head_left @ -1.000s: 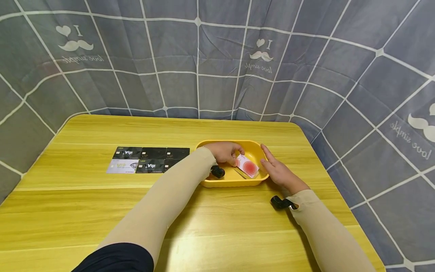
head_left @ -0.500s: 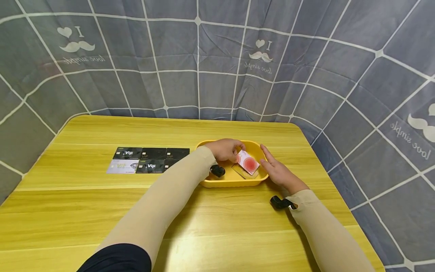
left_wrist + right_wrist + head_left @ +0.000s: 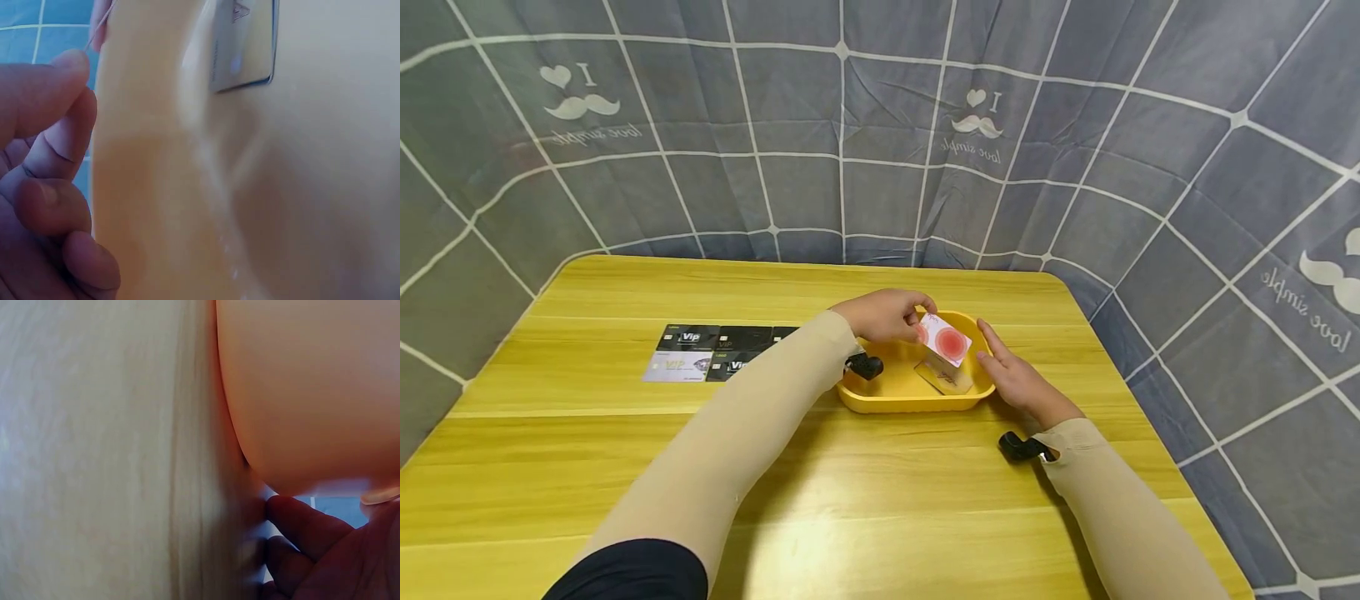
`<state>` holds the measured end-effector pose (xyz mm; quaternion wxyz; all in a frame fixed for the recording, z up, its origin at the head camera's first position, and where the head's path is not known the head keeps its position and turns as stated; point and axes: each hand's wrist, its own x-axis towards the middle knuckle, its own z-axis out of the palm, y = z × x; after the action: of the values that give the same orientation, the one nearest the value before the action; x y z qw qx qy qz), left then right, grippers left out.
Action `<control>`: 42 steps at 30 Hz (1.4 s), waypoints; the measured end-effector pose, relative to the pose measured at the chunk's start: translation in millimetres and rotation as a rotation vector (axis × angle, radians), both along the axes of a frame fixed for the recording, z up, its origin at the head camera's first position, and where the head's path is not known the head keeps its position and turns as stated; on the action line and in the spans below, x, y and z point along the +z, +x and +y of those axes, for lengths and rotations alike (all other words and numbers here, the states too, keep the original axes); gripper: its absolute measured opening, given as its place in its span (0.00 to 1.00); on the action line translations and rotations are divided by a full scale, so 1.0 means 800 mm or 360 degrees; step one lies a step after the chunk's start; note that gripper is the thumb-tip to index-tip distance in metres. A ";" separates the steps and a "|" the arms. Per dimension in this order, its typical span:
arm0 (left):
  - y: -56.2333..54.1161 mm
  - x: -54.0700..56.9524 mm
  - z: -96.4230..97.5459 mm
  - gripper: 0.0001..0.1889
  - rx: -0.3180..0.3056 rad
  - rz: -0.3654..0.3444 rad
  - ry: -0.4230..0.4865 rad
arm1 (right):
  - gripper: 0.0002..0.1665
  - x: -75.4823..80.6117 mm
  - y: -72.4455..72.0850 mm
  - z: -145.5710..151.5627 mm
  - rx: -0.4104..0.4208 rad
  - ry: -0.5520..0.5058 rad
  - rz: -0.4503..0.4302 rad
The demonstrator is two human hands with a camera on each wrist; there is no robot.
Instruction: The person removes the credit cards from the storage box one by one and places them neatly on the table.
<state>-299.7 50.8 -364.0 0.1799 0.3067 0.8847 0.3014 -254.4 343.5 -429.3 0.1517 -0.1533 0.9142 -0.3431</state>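
Note:
My left hand (image 3: 883,317) is over the yellow tray (image 3: 917,405), pinching a white card (image 3: 946,337) with pink-red circles between thumb and fingers. The card is tilted above the tray floor; in the left wrist view only its thin edge shows at the fingertips. Beneath it a gold card (image 3: 946,379) lies in the tray, partly covered by the held card; the left wrist view shows this gold card (image 3: 244,47) near the tray wall. At the tray's right end my right hand (image 3: 1018,379) holds the wall, thumb over the rim and fingers along the outside.
Left of the tray, dark VIP cards (image 3: 688,337) and a silver card (image 3: 677,367) lie in two rows on the wooden table (image 3: 880,492). My left forearm covers the right end of those rows. A grey checked curtain (image 3: 887,200) hangs behind the table.
My left hand has lifted the white card up and slightly left, so more of the gold card below shows. The right hand stays at the tray's end.

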 end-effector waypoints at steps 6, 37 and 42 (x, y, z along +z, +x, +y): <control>0.005 0.010 -0.022 0.26 0.0031 0.0044 0.0078 | 0.39 -0.001 -0.004 0.002 0.0002 -0.0012 -0.0010; 0.112 0.020 -0.261 0.24 0.0488 0.0110 0.0138 | 0.40 -0.003 -0.012 0.002 0.0020 -0.0173 -0.0142; 0.140 0.013 -0.305 0.25 0.0588 0.0067 0.0089 | 0.40 0.000 -0.012 0.001 0.0048 -0.0080 -0.0090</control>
<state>-187.4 -193.0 -353.9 0.0943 0.1501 0.9208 0.3474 -264.3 344.6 -429.1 0.1787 -0.1611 0.8982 -0.3678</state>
